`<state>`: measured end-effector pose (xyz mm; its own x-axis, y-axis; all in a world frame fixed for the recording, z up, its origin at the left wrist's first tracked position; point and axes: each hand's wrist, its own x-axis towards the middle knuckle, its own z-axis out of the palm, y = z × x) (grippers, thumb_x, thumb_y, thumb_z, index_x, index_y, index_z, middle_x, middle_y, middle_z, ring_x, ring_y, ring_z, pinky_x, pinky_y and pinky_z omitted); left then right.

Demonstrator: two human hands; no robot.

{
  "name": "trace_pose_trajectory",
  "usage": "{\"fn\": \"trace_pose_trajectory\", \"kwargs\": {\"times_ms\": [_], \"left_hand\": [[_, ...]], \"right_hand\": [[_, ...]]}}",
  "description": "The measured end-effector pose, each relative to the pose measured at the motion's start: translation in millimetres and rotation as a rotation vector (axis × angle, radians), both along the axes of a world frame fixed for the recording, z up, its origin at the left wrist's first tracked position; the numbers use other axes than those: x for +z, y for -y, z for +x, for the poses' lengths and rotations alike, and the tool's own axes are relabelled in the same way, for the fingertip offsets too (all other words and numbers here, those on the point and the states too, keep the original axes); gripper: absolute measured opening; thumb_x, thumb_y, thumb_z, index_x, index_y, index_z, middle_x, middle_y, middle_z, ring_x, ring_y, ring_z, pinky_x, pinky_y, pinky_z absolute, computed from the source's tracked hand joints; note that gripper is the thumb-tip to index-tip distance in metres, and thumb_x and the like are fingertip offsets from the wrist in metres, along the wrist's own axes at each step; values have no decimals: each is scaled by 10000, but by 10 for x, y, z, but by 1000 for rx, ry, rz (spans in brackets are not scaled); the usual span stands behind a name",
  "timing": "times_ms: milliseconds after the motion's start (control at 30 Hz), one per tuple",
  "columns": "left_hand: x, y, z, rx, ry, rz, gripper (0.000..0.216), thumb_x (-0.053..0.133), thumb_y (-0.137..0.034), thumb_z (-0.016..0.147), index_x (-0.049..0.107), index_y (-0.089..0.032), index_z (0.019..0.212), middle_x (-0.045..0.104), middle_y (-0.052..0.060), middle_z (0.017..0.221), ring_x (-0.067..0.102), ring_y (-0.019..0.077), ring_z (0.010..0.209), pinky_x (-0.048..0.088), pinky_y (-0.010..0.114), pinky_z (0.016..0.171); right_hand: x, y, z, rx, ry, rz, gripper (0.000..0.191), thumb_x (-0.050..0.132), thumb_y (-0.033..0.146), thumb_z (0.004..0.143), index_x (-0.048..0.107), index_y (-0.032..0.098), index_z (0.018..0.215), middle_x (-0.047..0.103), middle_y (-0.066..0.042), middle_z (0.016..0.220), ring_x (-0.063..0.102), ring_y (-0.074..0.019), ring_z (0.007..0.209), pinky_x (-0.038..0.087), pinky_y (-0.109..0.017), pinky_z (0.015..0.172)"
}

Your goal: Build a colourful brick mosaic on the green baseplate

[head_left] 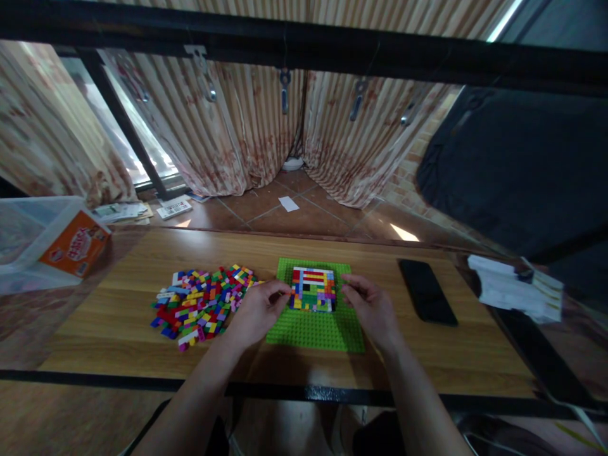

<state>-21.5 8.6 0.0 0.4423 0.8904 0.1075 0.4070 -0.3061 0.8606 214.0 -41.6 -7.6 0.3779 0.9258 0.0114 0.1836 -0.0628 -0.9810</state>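
A green studded baseplate (316, 335) lies on the table, bearing a low, multicoloured block of building bricks (312, 290) with white, red, yellow, blue and green pieces. My left hand (256, 313) is at the block's left edge, thumb and forefinger pinched together; whether they touch the block or hold a small brick cannot be made out. Just off the block's right side, my right hand (375, 310) hovers over the baseplate with its fingertips closed in a pinch. Anything between those fingertips is too small to name. Left of the baseplate spreads a pile of loose bricks (204, 304).
A black phone (427, 291) lies right of the baseplate on the wooden table (133, 266). At the far left stands a clear plastic bin (38, 221) with an orange label. Crumpled white paper (503, 285) and a dark device (546, 354) sit at the right end.
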Motion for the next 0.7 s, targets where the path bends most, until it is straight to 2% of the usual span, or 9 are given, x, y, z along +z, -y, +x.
{"fn": "trace_pose_trajectory", "kwargs": {"times_ms": [133, 333, 567, 700], "left_hand": [[-25, 6, 28, -2, -6, 34, 143, 544, -205, 871, 682, -167, 871, 696, 32, 811, 647, 158, 754, 485, 248, 704], [-103, -14, 50, 9, -36, 91, 68, 566, -169, 853, 629, -181, 831, 680, 15, 788, 645, 147, 735, 482, 236, 693], [-76, -15, 76, 19, -6, 145, 119, 610, -143, 837, 695, -197, 774, 712, 23, 828, 653, 149, 768, 477, 238, 722], [-79, -5, 84, 27, 29, 115, 139, 605, -145, 846, 724, -197, 796, 718, 28, 822, 654, 147, 752, 475, 239, 715]], "right_hand": [[0, 15, -28, 23, 62, 22, 309, 691, 416, 769, 674, 185, 974, 737, -45, 811, 668, -198, 731, 508, -313, 677], [35, 30, -76, 62, 121, 22, 217, 672, 410, 792, 679, 197, 831, 737, -44, 822, 675, -208, 777, 508, -316, 726], [40, 37, -96, 64, 164, -5, 232, 675, 420, 800, 746, 208, 862, 763, -48, 885, 691, -221, 827, 526, -344, 785], [13, 44, -95, 58, 171, 9, 229, 669, 413, 804, 764, 217, 876, 768, -58, 936, 698, -236, 869, 533, -371, 817]]}}
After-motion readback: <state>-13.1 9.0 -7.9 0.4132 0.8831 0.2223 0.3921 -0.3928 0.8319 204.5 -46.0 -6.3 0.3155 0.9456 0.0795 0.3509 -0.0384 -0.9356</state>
